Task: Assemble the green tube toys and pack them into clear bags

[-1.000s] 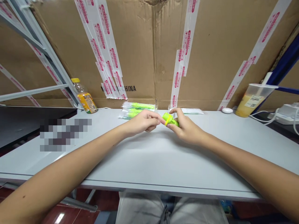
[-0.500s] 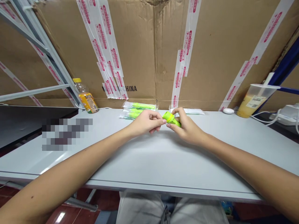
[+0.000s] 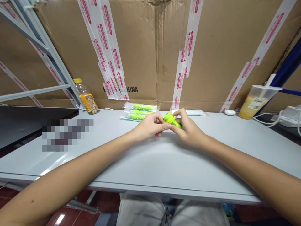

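Note:
My right hand (image 3: 188, 130) grips a small bright green plastic piece (image 3: 172, 120) with a yellow ring near its ribbed end, just above the grey table (image 3: 150, 163). My left hand (image 3: 150, 126) meets it from the left, fingertips pinched against the ribbed end of the piece. Both hands sit at the middle of the table, towards its far side. Behind them lie clear bags of green pieces (image 3: 138, 111).
A yellow juice bottle (image 3: 86, 98) stands far left by a metal rack. A flat clear bag (image 3: 195, 112), a small white round object (image 3: 229, 112) and a plastic cup with yellow drink (image 3: 256, 101) sit far right. Taped cardboard backs the table. Cables lie at right.
My left hand has slid slightly right, closing onto the green piece's end. The right hand has barely moved.

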The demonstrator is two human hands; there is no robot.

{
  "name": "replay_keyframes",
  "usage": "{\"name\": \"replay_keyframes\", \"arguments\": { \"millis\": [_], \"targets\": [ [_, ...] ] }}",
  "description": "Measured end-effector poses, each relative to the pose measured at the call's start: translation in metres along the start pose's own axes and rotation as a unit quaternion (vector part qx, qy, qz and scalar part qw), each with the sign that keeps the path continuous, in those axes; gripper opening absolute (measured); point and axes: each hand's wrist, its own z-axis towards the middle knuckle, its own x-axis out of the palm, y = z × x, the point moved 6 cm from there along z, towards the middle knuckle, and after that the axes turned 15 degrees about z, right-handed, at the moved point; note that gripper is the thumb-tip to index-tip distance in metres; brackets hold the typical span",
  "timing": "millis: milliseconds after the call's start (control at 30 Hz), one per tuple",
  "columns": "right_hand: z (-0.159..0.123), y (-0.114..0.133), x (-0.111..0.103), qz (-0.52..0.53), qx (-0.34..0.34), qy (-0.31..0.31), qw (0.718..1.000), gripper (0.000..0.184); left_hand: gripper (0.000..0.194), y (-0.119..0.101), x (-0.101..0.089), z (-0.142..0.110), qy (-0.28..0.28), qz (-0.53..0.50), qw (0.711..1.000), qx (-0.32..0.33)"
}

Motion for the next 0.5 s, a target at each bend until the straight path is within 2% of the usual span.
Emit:
{"name": "replay_keyframes", "arguments": {
  "millis": [100,233,333,400,500],
  "targets": [
    [0.0,0.0,-0.003,0.015,0.001,-0.002,1.0,0.031,0.037,0.001,-0.001,0.001,0.0,-0.034,0.999,0.012],
    [-0.001,-0.003,-0.008,0.004,0.024,-0.011,1.0,0.033,0.038,0.007,-0.012,0.005,-0.037,-0.077,0.996,0.022],
    [-0.001,-0.003,-0.007,0.007,0.028,-0.003,1.0,0.034,0.041,0.005,-0.016,0.006,-0.046,-0.099,0.992,0.057],
    [-0.002,0.001,-0.003,-0.002,0.019,0.028,0.999,0.031,0.045,0.0,-0.012,0.004,-0.019,-0.09,0.991,0.093],
    [-0.003,0.006,0.003,-0.051,0.014,0.073,0.996,0.029,0.036,-0.008,-0.004,-0.002,0.024,-0.056,0.99,0.125]
  ]
}}
